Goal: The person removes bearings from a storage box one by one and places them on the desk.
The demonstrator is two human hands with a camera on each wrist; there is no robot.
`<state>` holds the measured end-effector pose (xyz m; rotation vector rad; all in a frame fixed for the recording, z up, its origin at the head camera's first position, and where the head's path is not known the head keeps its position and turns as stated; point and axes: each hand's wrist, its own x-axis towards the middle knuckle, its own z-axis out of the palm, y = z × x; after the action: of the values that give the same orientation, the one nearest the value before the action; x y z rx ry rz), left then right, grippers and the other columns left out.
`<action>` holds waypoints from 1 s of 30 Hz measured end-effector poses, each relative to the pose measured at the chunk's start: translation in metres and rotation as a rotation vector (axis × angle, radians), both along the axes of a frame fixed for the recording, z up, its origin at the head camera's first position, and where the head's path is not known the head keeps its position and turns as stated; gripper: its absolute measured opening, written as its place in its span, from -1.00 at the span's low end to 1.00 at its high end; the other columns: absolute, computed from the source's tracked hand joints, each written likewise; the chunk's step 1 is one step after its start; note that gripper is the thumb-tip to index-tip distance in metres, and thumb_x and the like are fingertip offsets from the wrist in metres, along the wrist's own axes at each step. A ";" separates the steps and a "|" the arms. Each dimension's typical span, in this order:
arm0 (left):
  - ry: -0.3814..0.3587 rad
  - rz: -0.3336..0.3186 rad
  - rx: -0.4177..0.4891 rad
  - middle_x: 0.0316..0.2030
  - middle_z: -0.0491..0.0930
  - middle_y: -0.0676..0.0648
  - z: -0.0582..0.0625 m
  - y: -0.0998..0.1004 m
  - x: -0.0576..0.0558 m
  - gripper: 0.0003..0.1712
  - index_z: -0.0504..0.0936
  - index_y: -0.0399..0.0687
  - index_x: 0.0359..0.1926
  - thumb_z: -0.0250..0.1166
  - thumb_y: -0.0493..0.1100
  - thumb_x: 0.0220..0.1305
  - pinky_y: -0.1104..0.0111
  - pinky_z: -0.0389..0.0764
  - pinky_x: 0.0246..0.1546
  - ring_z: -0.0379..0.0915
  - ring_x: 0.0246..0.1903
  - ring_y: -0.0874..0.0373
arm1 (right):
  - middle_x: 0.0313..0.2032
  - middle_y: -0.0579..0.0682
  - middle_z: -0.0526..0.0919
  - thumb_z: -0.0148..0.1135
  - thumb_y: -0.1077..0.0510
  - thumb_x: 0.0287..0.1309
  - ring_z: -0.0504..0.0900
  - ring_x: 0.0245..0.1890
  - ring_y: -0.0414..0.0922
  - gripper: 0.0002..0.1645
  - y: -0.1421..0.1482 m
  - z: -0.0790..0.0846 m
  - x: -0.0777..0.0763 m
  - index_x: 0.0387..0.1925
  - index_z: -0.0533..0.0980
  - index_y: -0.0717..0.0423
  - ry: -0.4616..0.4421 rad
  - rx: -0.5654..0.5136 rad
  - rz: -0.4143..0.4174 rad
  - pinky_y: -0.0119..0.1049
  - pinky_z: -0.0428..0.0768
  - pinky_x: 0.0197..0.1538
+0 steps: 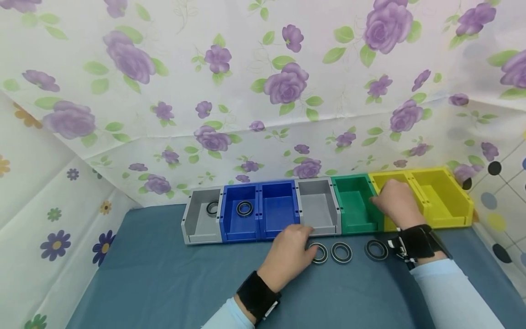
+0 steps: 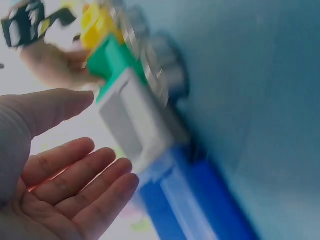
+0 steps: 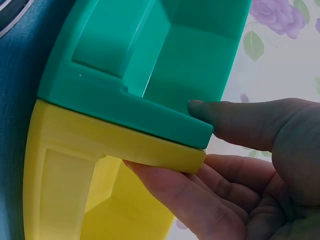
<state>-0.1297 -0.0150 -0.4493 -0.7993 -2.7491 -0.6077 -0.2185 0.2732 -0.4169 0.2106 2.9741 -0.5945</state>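
My right hand (image 1: 397, 201) pinches the adjoining walls of the green bin (image 3: 125, 107) and the yellow bin (image 3: 60, 195). In the right wrist view its thumb lies on the green side and its fingers on the yellow side. My left hand (image 1: 287, 251), fingers apart and holding nothing, hovers before the right-hand grey bin (image 1: 318, 205). It partly hides one bearing (image 1: 324, 253) on the table. Beside that lie another bearing (image 1: 341, 243) and a larger-looking bearing (image 1: 376, 241). The left wrist view is blurred around the bins.
The bins stand side by side in a row. A bearing (image 1: 212, 208) lies in the left-end grey bin (image 1: 203, 238), and another bearing (image 1: 244, 208) in the first blue bin (image 1: 240, 235). A blue-grey cloth (image 1: 176, 283) covers the table; a flowered sheet (image 1: 246, 91) hangs behind.
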 end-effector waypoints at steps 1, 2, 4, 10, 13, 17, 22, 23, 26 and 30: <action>0.022 0.017 0.025 -0.25 0.58 0.07 0.004 -0.005 -0.002 -0.67 0.61 -0.02 -0.12 0.33 -0.02 0.09 0.49 0.46 -0.24 0.44 -0.23 0.30 | -0.69 0.02 0.37 0.23 0.00 0.09 0.38 -0.65 -0.06 -0.60 0.000 0.000 0.000 -0.67 0.42 0.19 0.001 0.000 -0.001 -0.26 0.36 -0.58; 0.046 0.037 0.049 -0.17 0.58 0.04 0.008 -0.010 -0.004 -0.61 0.59 -0.05 -0.06 0.33 -0.02 0.10 0.45 0.45 -0.14 0.44 -0.13 0.27 | -0.69 0.02 0.37 0.23 0.00 0.09 0.38 -0.65 -0.06 -0.60 0.000 0.000 0.000 -0.67 0.42 0.19 0.003 -0.001 -0.001 -0.26 0.36 -0.58; 0.068 0.078 0.103 -0.07 0.55 -0.01 0.015 -0.021 -0.009 -0.59 0.57 -0.07 0.00 0.31 -0.03 0.13 0.39 0.41 -0.04 0.41 -0.03 0.21 | -0.69 0.03 0.38 0.23 0.00 0.09 0.38 -0.65 -0.06 -0.60 0.001 0.000 0.001 -0.66 0.42 0.19 0.008 -0.002 0.000 -0.26 0.37 -0.57; 0.082 0.260 0.209 0.21 0.32 -0.19 0.025 -0.057 -0.028 -0.45 0.40 -0.12 0.22 0.22 -0.09 0.23 0.17 0.28 0.12 0.18 0.22 0.01 | -0.67 0.04 0.40 0.23 -0.01 0.09 0.39 -0.63 -0.06 -0.60 0.000 0.001 0.001 -0.65 0.43 0.19 -0.006 -0.004 0.002 -0.25 0.38 -0.56; 0.096 0.342 0.204 0.29 0.19 -0.24 0.022 -0.073 -0.036 -0.41 0.29 -0.16 0.29 0.17 -0.16 0.26 0.12 0.23 0.15 0.07 0.27 -0.07 | -0.67 0.04 0.40 0.23 -0.01 0.10 0.39 -0.63 -0.06 -0.60 0.000 0.001 0.002 -0.65 0.43 0.19 -0.018 -0.007 0.004 -0.25 0.38 -0.55; 0.100 0.405 0.160 0.31 0.12 -0.29 0.014 -0.090 -0.045 -0.43 0.23 -0.24 0.31 0.09 -0.27 0.30 0.11 0.20 0.17 0.00 0.29 -0.15 | -0.67 0.04 0.40 0.23 0.00 0.09 0.39 -0.63 -0.06 -0.61 0.000 0.000 0.003 -0.65 0.43 0.19 -0.006 -0.005 0.005 -0.25 0.39 -0.55; 0.020 0.443 0.116 0.27 0.17 -0.32 0.002 -0.102 -0.051 -0.48 0.27 -0.28 0.28 -0.01 -0.35 0.29 0.09 0.17 0.17 0.02 0.28 -0.19 | -0.66 0.05 0.41 0.24 0.02 0.08 0.40 -0.64 -0.05 -0.63 0.001 -0.002 0.002 -0.62 0.44 0.21 0.003 -0.008 -0.001 -0.25 0.39 -0.56; 0.000 0.448 0.112 0.26 0.19 -0.32 -0.001 -0.103 -0.052 -0.48 0.28 -0.28 0.28 -0.02 -0.36 0.28 0.09 0.18 0.17 0.03 0.27 -0.19 | -0.66 0.05 0.41 0.24 0.02 0.08 0.40 -0.64 -0.05 -0.63 0.001 -0.002 0.002 -0.61 0.44 0.22 0.004 -0.011 -0.002 -0.24 0.39 -0.56; -0.040 0.452 0.100 0.23 0.23 -0.33 -0.008 -0.107 -0.055 -0.46 0.30 -0.29 0.26 0.00 -0.39 0.22 0.06 0.21 0.15 0.09 0.24 -0.20 | -0.67 0.05 0.40 0.24 0.02 0.08 0.40 -0.64 -0.04 -0.64 0.000 -0.002 0.002 -0.59 0.44 0.23 -0.002 -0.017 -0.006 -0.24 0.39 -0.56; -0.084 0.446 0.060 0.22 0.25 -0.34 -0.015 -0.110 -0.061 -0.45 0.31 -0.26 0.26 0.03 -0.40 0.19 0.06 0.23 0.14 0.12 0.23 -0.20 | -0.67 0.05 0.40 0.24 0.02 0.09 0.40 -0.64 -0.05 -0.64 0.000 -0.001 0.002 -0.59 0.44 0.23 -0.008 -0.018 -0.008 -0.25 0.39 -0.56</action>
<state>-0.1912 -0.1255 -0.4644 -0.1351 -2.8290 -0.6326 -0.2165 0.2732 -0.4178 0.2222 2.9609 -0.6191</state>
